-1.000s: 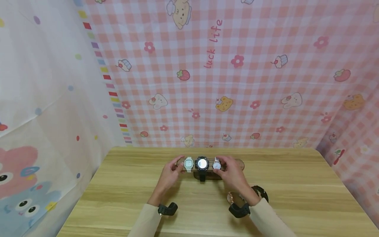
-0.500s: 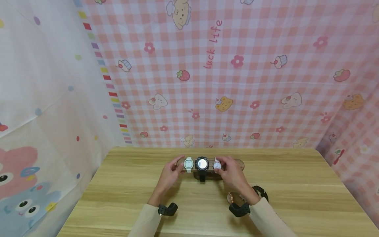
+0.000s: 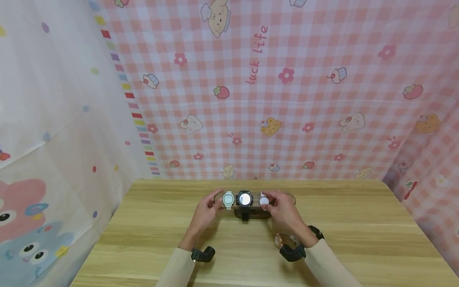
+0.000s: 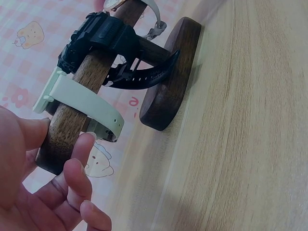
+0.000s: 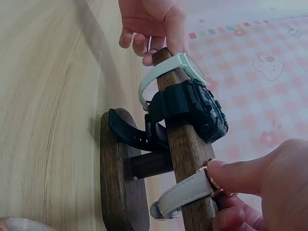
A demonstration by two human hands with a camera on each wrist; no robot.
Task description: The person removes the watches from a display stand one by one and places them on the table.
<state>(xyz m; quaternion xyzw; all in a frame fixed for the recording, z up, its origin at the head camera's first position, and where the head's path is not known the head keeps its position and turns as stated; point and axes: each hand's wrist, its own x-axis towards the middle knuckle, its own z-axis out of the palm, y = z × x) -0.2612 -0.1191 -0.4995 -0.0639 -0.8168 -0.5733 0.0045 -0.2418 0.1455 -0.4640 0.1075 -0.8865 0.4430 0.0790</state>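
Observation:
A dark wooden watch stand on the table carries three watches on its crossbar. My left hand grips the bar's left end between thumb and fingers, beside a pale mint watch. In the middle sits a chunky black watch, its strap tail hanging toward the base. My right hand pinches the rose-gold case of a white-strapped watch, thumb on the case edge and fingers partly hidden beneath. That strap is wrapped around the bar near its right end.
A rose-gold watch lies on the wooden table near my right wrist. Beside it a black banded item is partly covered by my forearm. Behind the table hangs a pink checked cloth.
The white-strapped watch has shifted slightly right along the bar with my right hand. My left hand stays on the bar's end.

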